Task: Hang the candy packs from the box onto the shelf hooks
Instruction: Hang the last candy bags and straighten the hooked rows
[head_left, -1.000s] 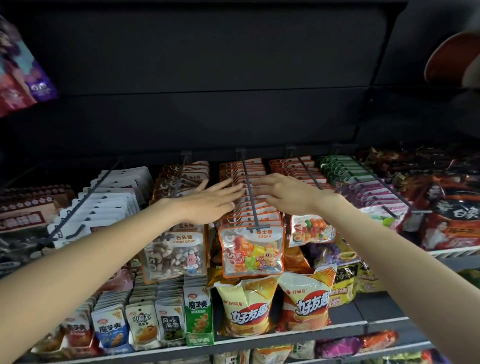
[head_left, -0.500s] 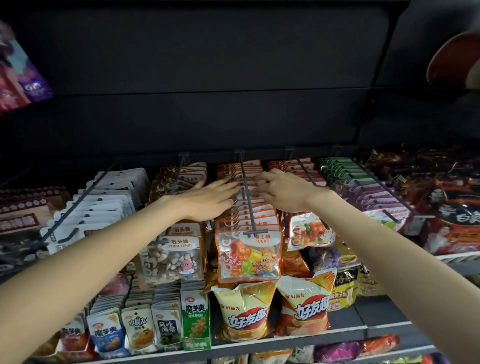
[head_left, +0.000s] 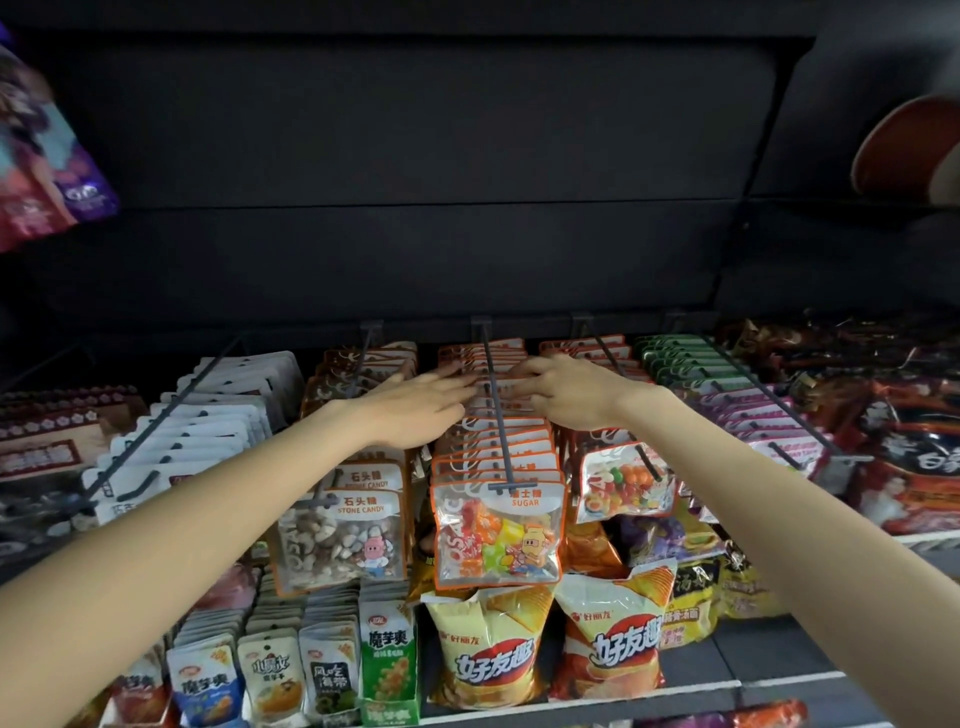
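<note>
A row of orange-edged sugar candy packs hangs on the centre shelf hook, filling it from back to front. My left hand lies flat on the left side of the row's tops, fingers straight and touching the packs near the back. My right hand rests on the right side of the same row, fingers slightly bent over the pack tops. Neither hand holds a loose pack. The box is out of sight.
Stone candy packs hang on the hook to the left, white packs further left. Jelly bean packs and green and purple packs hang to the right. Chip bags stand on the shelf below.
Both hands have slid further back along the centre hook, over the tops of the sugar candy packs. The view has shifted slightly downward.
</note>
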